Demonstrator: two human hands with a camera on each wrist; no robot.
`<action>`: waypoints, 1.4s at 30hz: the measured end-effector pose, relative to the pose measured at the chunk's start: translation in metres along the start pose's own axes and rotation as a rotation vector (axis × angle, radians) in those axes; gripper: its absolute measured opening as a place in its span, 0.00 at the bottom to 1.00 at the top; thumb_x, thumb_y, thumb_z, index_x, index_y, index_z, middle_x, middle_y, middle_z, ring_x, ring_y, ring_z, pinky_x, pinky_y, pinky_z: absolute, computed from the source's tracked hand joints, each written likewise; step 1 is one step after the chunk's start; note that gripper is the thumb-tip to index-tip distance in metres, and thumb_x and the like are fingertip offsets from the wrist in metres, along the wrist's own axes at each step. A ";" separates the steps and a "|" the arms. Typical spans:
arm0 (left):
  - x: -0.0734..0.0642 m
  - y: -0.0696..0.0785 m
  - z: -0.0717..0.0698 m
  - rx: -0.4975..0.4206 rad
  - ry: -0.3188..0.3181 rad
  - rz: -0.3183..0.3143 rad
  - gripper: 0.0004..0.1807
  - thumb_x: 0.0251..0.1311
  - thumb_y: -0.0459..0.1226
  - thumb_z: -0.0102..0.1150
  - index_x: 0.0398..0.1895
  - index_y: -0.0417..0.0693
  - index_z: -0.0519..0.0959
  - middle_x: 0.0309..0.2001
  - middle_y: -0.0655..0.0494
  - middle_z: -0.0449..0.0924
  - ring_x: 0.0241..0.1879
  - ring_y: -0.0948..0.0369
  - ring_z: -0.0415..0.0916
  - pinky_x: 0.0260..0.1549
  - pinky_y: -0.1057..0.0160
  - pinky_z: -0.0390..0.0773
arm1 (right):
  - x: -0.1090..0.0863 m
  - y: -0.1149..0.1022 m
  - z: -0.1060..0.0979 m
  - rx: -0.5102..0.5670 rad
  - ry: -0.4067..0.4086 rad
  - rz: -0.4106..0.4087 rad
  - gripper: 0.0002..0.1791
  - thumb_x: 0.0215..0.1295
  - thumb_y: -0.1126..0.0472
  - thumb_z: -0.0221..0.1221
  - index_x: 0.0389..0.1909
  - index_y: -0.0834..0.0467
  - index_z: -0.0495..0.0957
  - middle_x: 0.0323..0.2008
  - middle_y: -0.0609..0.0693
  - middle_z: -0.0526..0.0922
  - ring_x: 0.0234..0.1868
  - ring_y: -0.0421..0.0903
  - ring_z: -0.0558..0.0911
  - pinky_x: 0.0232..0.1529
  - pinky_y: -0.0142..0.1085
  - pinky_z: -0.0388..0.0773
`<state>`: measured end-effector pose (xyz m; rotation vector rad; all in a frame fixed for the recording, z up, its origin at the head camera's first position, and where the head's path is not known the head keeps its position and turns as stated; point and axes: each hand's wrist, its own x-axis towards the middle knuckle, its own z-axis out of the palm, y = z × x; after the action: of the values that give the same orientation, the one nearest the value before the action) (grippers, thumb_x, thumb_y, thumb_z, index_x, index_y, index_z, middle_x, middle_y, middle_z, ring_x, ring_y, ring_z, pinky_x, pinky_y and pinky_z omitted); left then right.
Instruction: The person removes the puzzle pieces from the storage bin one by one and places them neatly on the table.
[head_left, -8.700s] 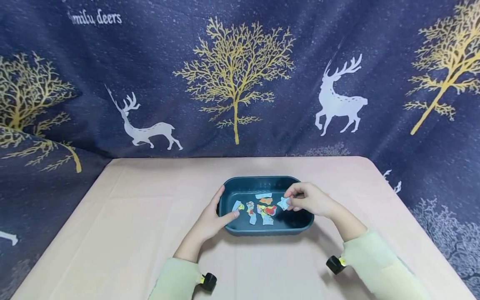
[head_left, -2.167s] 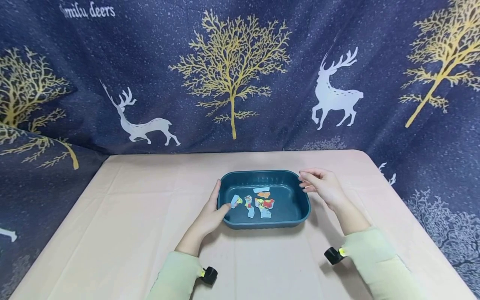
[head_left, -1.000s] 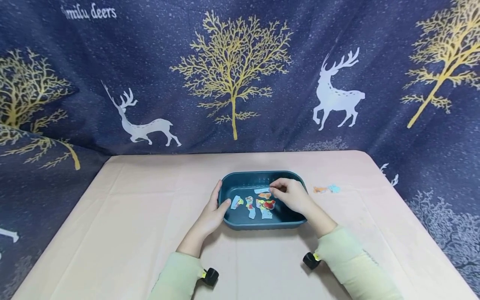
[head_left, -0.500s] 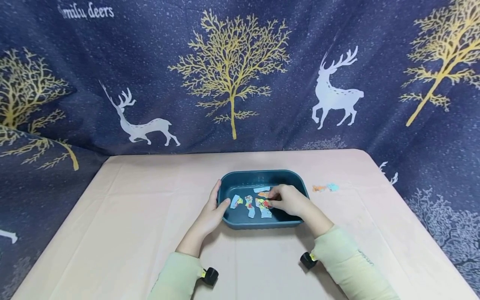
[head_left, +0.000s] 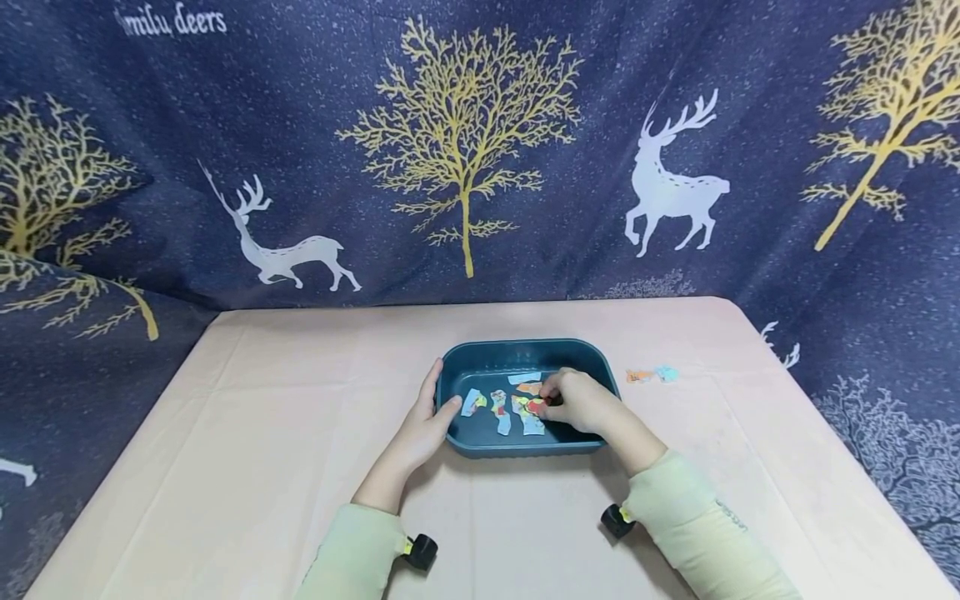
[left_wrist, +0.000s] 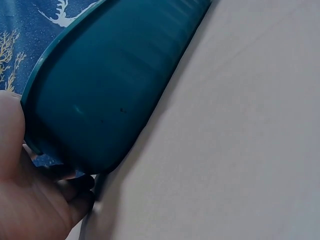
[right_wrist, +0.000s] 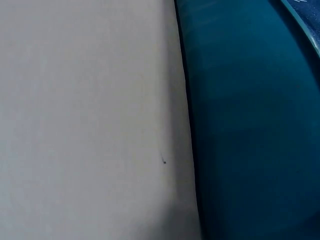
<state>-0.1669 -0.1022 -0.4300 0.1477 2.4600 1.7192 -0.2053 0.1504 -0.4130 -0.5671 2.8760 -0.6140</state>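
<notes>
In the head view a dark teal plastic basin sits on the table, torn colored paper scraps inside it. My left hand grips the basin's left end, thumb over the rim; in the left wrist view the fingers lie along its outer wall. Inside, my right hand has thumb and fingertips pinched at the right edge of a red and yellow paper scrap. Around it lie a light blue strip, an orange scrap, a narrow scrap and a blue-yellow scrap. The right wrist view hides that hand.
Right of the basin, an orange scrap and a light blue scrap lie side by side on the pale tablecloth. A dark blue curtain with deer and trees hangs behind the table.
Orange and light blue scraps now lie on the cloth right of the basin. My right hand has returned into the basin and moved down to the red and yellow scrap. My left hand stays put.
</notes>
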 end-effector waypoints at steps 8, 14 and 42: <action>0.005 -0.009 0.002 -0.005 -0.004 -0.002 0.35 0.66 0.43 0.42 0.70 0.59 0.37 0.71 0.58 0.35 0.69 0.54 0.34 0.63 0.46 0.44 | -0.001 0.001 0.000 -0.013 -0.011 -0.026 0.09 0.49 0.54 0.65 0.28 0.53 0.76 0.28 0.44 0.74 0.32 0.40 0.71 0.36 0.34 0.71; 0.006 -0.009 0.002 -0.010 0.000 -0.011 0.35 0.66 0.43 0.42 0.70 0.61 0.37 0.71 0.58 0.35 0.69 0.54 0.34 0.63 0.46 0.44 | -0.001 0.000 -0.001 0.003 -0.024 -0.021 0.10 0.49 0.55 0.65 0.26 0.53 0.74 0.27 0.45 0.73 0.30 0.40 0.70 0.33 0.34 0.69; 0.004 -0.009 0.001 -0.012 0.002 -0.012 0.34 0.65 0.44 0.42 0.70 0.65 0.38 0.71 0.63 0.36 0.69 0.56 0.35 0.63 0.46 0.44 | -0.004 0.003 -0.014 0.226 -0.026 -0.122 0.05 0.55 0.62 0.60 0.29 0.53 0.73 0.26 0.42 0.78 0.28 0.37 0.75 0.30 0.32 0.72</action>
<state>-0.1703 -0.1036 -0.4392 0.1291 2.4466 1.7301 -0.2054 0.1596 -0.4007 -0.7124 2.7126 -0.9280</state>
